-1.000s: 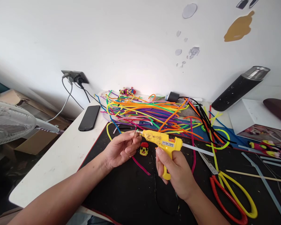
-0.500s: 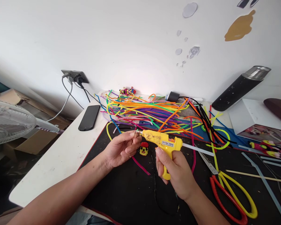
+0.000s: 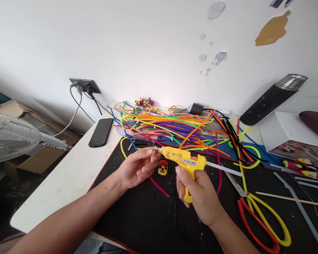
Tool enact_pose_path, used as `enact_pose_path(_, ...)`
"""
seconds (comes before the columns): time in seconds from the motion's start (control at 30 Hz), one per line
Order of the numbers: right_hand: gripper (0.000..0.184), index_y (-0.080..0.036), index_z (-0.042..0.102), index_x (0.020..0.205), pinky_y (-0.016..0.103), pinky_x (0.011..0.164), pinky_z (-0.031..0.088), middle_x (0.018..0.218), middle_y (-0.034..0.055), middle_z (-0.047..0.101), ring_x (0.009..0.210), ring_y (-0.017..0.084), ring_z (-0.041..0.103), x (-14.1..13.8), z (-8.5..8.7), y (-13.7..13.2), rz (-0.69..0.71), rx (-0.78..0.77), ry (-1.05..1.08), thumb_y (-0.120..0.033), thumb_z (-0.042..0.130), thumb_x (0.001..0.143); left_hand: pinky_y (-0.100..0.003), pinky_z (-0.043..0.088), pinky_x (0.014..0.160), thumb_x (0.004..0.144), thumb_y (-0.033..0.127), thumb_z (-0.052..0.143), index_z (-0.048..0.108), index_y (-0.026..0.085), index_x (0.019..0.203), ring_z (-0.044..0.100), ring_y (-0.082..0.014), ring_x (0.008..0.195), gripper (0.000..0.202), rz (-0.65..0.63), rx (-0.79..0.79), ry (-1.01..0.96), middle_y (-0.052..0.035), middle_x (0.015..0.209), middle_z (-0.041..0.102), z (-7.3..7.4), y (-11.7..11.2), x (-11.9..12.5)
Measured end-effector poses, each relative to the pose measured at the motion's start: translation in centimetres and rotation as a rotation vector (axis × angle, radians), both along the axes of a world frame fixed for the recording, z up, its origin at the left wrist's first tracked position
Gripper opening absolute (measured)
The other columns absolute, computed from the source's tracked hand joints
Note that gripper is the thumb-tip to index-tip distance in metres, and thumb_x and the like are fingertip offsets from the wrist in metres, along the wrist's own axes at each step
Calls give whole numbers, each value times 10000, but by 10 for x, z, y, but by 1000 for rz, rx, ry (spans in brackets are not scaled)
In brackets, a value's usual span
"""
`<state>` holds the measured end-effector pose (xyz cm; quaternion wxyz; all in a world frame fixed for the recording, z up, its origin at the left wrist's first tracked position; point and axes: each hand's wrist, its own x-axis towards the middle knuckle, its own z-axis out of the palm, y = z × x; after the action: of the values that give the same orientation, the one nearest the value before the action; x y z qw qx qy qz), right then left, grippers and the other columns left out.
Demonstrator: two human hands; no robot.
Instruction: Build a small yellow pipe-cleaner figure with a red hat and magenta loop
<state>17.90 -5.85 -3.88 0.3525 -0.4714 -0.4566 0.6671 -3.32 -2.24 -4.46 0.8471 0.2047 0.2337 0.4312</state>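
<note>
My right hand (image 3: pixel 197 192) is wrapped round the grip of a yellow hot glue gun (image 3: pixel 178 156), its nozzle pointing left. A whitish glue stick (image 3: pixel 224 168) sticks out of the gun's back. At the nozzle, my left hand (image 3: pixel 139 167) is closed in a pinch, thumb against forefinger. What it holds is tiny and mostly hidden; only a thin dark sliver shows at the fingertips. Just below the nozzle, a small yellow face figure with a red top (image 3: pixel 163 168) lies on the black mat (image 3: pixel 137 218). A magenta pipe cleaner (image 3: pixel 159 187) lies beside the left hand.
A heap of coloured pipe cleaners (image 3: pixel 166 123) spreads along the wall. Scissors (image 3: pixel 257 211) with red and yellow handles lie at right, near a wooden stick (image 3: pixel 288 198). A phone (image 3: pixel 101 132) rests at left, a black flask (image 3: pixel 272 100) at back right. A fan (image 3: pixel 13 137) stands left.
Almost nothing has moved. Both hands and the glue gun stay in the same place; the view has shifted very slightly.
</note>
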Motion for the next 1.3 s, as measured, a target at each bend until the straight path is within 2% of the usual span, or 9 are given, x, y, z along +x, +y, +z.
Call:
enact_pose_path(0.23, 764, -187, 556, 532, 228, 389, 317, 459, -9, 491, 361, 84, 445, 0, 0, 0, 1, 20, -15, -880, 671, 832, -71, 373, 331, 864, 214, 861, 662, 91, 774, 437, -4, 424, 251, 13, -14, -4, 17, 736, 580, 0, 0, 0)
enact_pose_path(0.5, 778, -183, 551, 514, 226, 386, 314, 455, -4, 488, 362, 81, 442, 0, -1, 1, 1, 22, -6, -883, 671, 832, -71, 368, 332, 867, 220, 864, 646, 108, 781, 424, 1, 419, 259, -7, 6, 0, 21, 739, 591, 2, 0, 2)
enact_pose_path(0.63, 727, -177, 599, 606, 213, 375, 323, 460, -14, 510, 364, 80, 434, 0, -5, 0, -20, 0, 40, -861, 707, 827, -74, 346, 321, 840, 231, 879, 643, 111, 771, 408, 2, 411, 274, -4, 12, 31, 22, 730, 588, 0, 0, 3)
enact_pose_path(0.87, 591, -166, 655, 750, 197, 365, 310, 479, -29, 547, 345, 79, 446, 2, -7, 2, -133, 60, 177, -729, 738, 910, -94, 301, 300, 812, 293, 893, 635, 127, 737, 388, -12, 420, 316, 17, 49, 142, 26, 695, 555, 0, 2, 2)
enact_pose_path(0.97, 564, -172, 649, 764, 190, 365, 314, 475, -39, 545, 342, 78, 451, 3, -6, 5, -167, 79, 215, -706, 759, 905, -112, 269, 310, 838, 286, 855, 643, 135, 761, 405, -28, 443, 271, 89, 116, 241, 12, 722, 576, 10, 9, -11)
enact_pose_path(1.1, 566, -173, 643, 768, 185, 353, 305, 467, -45, 546, 328, 75, 444, 3, -4, 8, -200, 86, 215, -712, 774, 882, -127, 248, 342, 839, 252, 805, 659, 140, 769, 390, -42, 468, 197, 377, 268, 446, 15, 685, 554, 34, 25, -52)
enact_pose_path(1.17, 575, -174, 639, 763, 185, 348, 302, 459, -49, 540, 322, 76, 444, 2, -4, 8, -203, 88, 214, -721, 780, 866, -128, 215, 345, 832, 234, 789, 674, 156, 793, 377, -47, 481, 145, 537, 311, 508, 17, 690, 587, 45, 30, -75)
enact_pose_path(1.23, 574, -174, 641, 761, 184, 345, 304, 454, -51, 537, 318, 77, 446, 2, -3, 9, -204, 94, 220, -721, 787, 855, -141, 266, 386, 828, 214, 795, 680, 160, 783, 414, -53, 512, 135, 639, 347, 605, 11, 710, 624, 51, 29, -89)
enact_pose_path(1.3, 564, -172, 647, 761, 181, 346, 311, 455, -50, 542, 317, 76, 450, 2, -3, 9, -204, 97, 227, -709, 793, 855, -186, 295, 423, 826, 293, 815, 709, 175, 791, 467, -90, 543, 163, 651, 389, 801, -9, 706, 650, 49, 20, -90)
